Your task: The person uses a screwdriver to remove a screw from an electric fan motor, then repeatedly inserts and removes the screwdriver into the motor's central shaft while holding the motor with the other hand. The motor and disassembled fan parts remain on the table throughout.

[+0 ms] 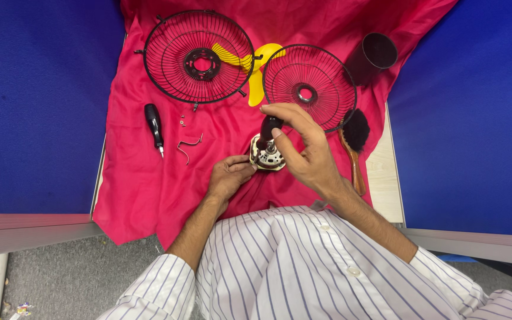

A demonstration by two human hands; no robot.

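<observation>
1. Head view: blue partition walls (37, 101) closed in a pale desk (386, 184) draped with a red cloth (143, 178).
2. The fan motor (267, 156) sat near the middle of the cloth, just in front of the person's striped shirt (303, 266).
3. The left hand (229, 175) gripped the motor's left edge with curled fingers.
4. The right hand (303, 148) pinched a dark-handled tool (268, 128) standing upright on the motor.
5. Beyond the motor lay the small fan guard (309, 86); to its left, the large fan guard (198, 56), with a yellow fan blade (262, 71) between them.
6. Left of the motor lay a bent wire clip (188, 146) and a screwdriver (154, 126).
7. Right of the motor lay a wooden brush (354, 148), and beyond it a black tube (374, 56).
</observation>
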